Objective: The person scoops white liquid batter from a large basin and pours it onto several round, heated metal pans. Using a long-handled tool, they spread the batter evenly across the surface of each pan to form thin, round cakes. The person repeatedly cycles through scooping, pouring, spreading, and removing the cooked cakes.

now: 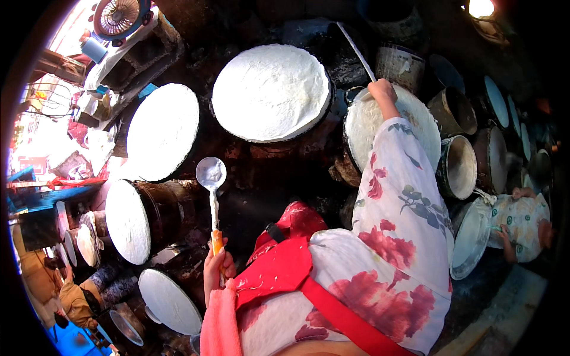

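My left hand (216,270) is closed round the orange handle of a ladle (211,173), whose round bowl has white residue in it. The ladle points away from me, over the dark gap between the round vessels. My right hand (383,93) grips a long thin pale stick (356,50) that slants up and to the left. My right arm reaches over a round lid or pan (363,132) with a pale, stained surface. Straight ahead of me is a wide round vessel top (271,92) covered in a white, slightly wrinkled layer.
More white-topped round vessels stand at left (163,132), (127,221) and lower left (170,301). Open pots (460,166) crowd the right side. A co-worker (522,225) is beside a pan (472,240) at far right; another person (76,299) is at lower left. A fan (117,16) stands at upper left.
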### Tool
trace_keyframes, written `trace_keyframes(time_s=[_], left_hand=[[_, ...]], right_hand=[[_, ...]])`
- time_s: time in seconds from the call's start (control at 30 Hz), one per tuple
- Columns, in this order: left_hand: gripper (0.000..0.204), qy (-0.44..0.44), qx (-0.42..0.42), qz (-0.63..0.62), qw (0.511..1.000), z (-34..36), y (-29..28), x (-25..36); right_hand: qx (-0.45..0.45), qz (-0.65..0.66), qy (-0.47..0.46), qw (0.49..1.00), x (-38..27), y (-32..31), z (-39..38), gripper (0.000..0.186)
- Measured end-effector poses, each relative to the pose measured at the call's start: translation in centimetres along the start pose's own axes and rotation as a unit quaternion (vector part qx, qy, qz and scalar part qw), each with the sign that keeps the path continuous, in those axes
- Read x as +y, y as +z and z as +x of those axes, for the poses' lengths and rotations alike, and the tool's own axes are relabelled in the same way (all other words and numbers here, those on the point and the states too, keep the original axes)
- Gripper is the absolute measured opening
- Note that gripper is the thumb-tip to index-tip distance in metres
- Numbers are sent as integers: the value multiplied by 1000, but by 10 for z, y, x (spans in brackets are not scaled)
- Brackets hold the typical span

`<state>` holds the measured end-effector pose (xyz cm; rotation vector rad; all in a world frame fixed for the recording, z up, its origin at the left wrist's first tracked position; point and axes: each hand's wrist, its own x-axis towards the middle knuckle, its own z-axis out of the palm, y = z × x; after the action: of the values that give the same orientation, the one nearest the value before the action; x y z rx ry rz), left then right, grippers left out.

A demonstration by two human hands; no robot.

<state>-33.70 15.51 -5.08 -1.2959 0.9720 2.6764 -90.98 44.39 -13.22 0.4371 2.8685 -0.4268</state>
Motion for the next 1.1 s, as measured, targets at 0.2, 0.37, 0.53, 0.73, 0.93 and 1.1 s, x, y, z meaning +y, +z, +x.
trace_keyframes(time_s=[0.2, 0.37, 0.53, 0.73, 0.93, 1.1], left_hand=[[33, -13, 0, 25, 1000, 2, -21, 15], [32, -16, -49, 55, 997, 4, -46, 21], [32, -25, -59, 63, 996, -4, -45, 28], [24, -33, -74, 45, 996, 3, -53, 28], [21, 16, -17, 13, 1000, -16, -28, 21], [23, 20, 20, -19, 999, -15, -33, -1]], right_hand=[[133, 128, -30, 982, 24, -13, -43, 36], [210, 208, -130, 947, 54, -7, -59, 36], [218, 162, -114, 956, 81, -18, -72, 35], [159, -80, -213, 961, 112, 36, 17, 41], [94, -30, -103, 990, 12, 5, -32, 56], [51, -72, -99, 991, -10, 12, -20, 47]])
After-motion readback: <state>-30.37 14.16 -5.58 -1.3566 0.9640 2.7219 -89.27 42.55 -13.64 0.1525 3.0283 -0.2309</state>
